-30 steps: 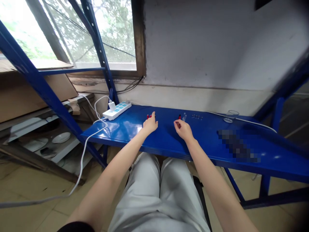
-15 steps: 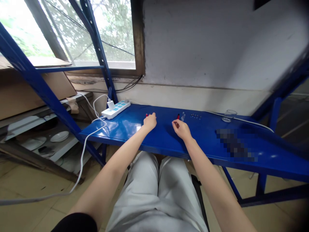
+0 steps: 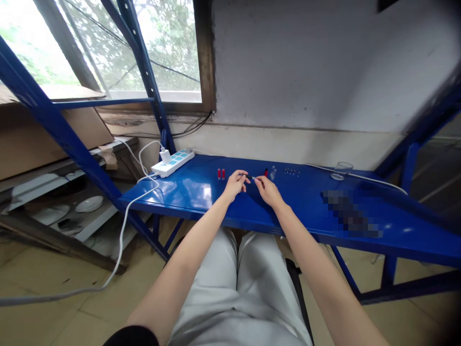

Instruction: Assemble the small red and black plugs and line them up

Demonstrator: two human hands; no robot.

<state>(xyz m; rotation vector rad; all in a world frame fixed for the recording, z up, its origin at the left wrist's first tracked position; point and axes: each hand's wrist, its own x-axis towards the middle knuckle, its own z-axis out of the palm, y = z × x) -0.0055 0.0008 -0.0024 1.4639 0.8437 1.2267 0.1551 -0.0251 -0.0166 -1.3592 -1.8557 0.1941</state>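
My left hand (image 3: 235,185) and my right hand (image 3: 268,190) are close together over the middle of the blue table (image 3: 201,204). Between their fingertips runs a slim dark stick-like piece (image 3: 249,177) with a pale end on the right side. Left fingers pinch its dark end, while the right fingers pinch the pale end. Two small red tubes (image 3: 221,174) stand side by side to the left. Just beyond my right hand are a red piece with a black top (image 3: 266,172) and a few clear plastic pieces (image 3: 273,173).
Several tiny metal-looking parts (image 3: 292,172) sit in rows farther right, with a glass cup (image 3: 341,171) beyond them. A white power strip (image 3: 173,162) with a plugged-in charger lies at the left end. A pixelated dark object (image 3: 349,214) is at the right.
My left hand has moved right, away from the red tubes, and now meets my right hand. The dark stick-like piece now shows between them. The two red tubes are in full view.
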